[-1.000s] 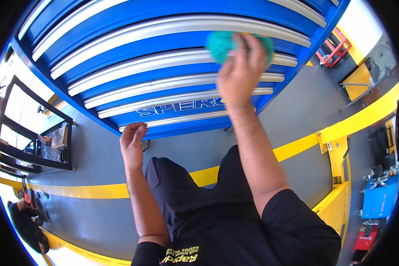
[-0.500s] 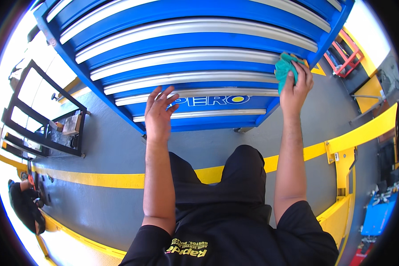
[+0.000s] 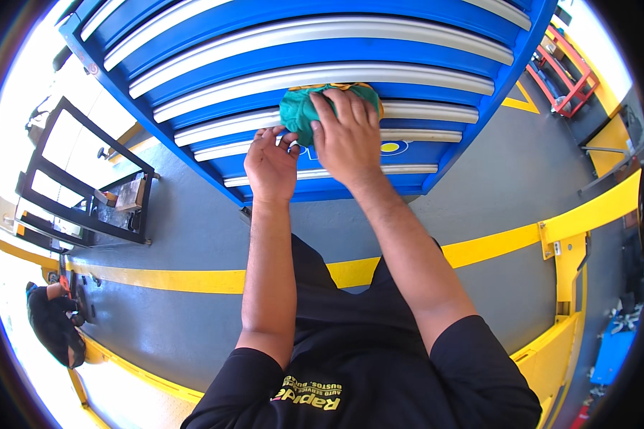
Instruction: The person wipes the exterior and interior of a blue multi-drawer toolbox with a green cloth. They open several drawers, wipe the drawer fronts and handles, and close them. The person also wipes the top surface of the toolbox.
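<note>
A tall blue tool chest with long silver drawer pulls stands before me. My right hand presses a green cloth with a yellow-orange edge against the middle of its drawer fronts. The cloth is bunched under my fingers and covers part of the pulls behind it. Just left of the cloth, my left hand is raised with bent fingers apart, its fingertips at a lower pull beside the cloth's edge. Nothing shows in that hand; whether its fingertips touch the pull or cloth I cannot tell.
A black metal frame cart stands at the left, and a red cart at the far right. Yellow rails run on the right. A person in dark clothes bends over at the lower left. A yellow stripe crosses the grey floor.
My right hand has moved left with the cloth, from the right end of the drawers to their middle. The left hand has shifted slightly right and is now close beside it.
</note>
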### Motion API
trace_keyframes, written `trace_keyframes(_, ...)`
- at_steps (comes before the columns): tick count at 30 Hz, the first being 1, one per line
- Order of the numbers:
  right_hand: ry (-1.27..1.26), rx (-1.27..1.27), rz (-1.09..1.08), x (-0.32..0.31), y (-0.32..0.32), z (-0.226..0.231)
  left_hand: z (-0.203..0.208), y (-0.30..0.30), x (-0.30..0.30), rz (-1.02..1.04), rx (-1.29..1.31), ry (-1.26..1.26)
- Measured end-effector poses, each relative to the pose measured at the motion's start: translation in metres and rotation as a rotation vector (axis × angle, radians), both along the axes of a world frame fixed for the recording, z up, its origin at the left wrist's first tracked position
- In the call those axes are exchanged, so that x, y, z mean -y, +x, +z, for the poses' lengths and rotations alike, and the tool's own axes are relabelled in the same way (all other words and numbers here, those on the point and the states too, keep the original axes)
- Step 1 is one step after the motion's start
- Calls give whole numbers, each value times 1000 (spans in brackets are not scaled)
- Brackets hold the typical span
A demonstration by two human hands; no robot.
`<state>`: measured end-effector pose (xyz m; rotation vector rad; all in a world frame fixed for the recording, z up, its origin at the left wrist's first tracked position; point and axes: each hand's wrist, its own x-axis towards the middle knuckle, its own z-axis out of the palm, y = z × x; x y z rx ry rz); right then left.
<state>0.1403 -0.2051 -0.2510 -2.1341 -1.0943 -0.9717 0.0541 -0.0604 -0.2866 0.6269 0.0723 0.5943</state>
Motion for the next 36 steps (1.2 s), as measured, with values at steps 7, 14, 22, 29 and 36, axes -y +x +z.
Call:
trace_keyframes(7,159,-6,-520,74,44,-10,10,-10,8,22,-3,21)
trace_keyframes(14,47,33,-9,-11,-9,15,-1,-28,18,35,36,70)
trace_keyframes(22,102,109,-210,139,20,3,4,-69,37,110,-168,196)
trace_keyframes(29,10,-34,87,80,-36,22,27,-102,66,502,-297,1074)
trace_keyframes(36,175,-37,280,86,-23,15,82,7,106,463,-149,1358)
